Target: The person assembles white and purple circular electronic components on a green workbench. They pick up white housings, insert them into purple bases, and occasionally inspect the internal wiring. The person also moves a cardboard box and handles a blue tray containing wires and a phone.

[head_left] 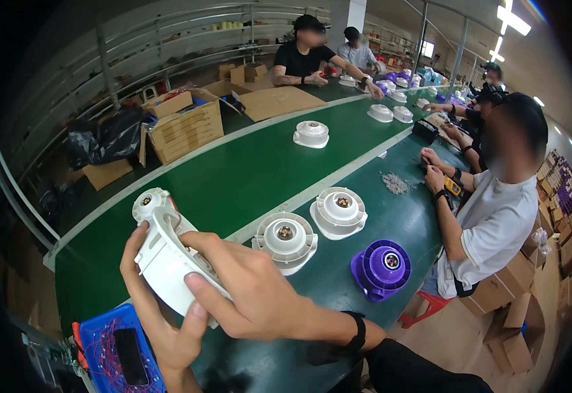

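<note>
Metal shelving (191,36) stands behind the green worktop (227,183) at 11 o'clock, clock positions being read from the centre of the view. Worktop surface is divided by a pale rail (351,169). Items recorded from left to right.

At 10 o'clock, beyond the far edge, a black plastic bag (106,134) lies beside an open cardboard box (191,134). At 8 o'clock, a blue tray (93,322) contains tangled red wires (105,344) and a dark flat object lying on them.

Left hand (168,340), at 7 o'clock: grasping the held white housing (166,278), fingers along its left side. The housing is at 8 o'clock, raised above the worktop and tilted, round hub toward 10 o'clock. Right hand (250,288), between 6 and 7 o'clock: gripping the same housing from its right side, thumb on the pale face; black band at the wrist.

One white housing (285,237) rests at 6 o'clock, a second (339,211) at 3 o'clock, just beside it. Purple housing (384,268) sits at 4 o'clock. At 3 o'clock, a pile of small grey parts (396,183) lies near a seated co-worker (502,213) in a white top.
</note>
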Action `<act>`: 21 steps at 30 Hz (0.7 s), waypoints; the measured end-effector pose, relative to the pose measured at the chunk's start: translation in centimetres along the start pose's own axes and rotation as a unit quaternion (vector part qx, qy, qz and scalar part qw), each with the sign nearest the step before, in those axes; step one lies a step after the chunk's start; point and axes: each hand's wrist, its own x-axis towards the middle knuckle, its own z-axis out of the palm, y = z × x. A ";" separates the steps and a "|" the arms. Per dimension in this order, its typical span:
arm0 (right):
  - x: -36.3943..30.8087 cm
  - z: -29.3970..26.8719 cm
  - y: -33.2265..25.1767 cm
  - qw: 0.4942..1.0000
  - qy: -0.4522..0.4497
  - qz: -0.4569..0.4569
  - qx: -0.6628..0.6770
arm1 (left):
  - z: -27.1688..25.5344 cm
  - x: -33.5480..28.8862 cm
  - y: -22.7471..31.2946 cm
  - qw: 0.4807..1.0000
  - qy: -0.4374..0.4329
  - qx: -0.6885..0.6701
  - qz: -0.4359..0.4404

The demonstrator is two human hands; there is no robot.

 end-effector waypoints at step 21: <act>0.4 -0.7 0.2 0.990 -0.046 -0.091 -0.094 | -1.5 0.3 -0.5 0.996 0.020 -0.057 -0.069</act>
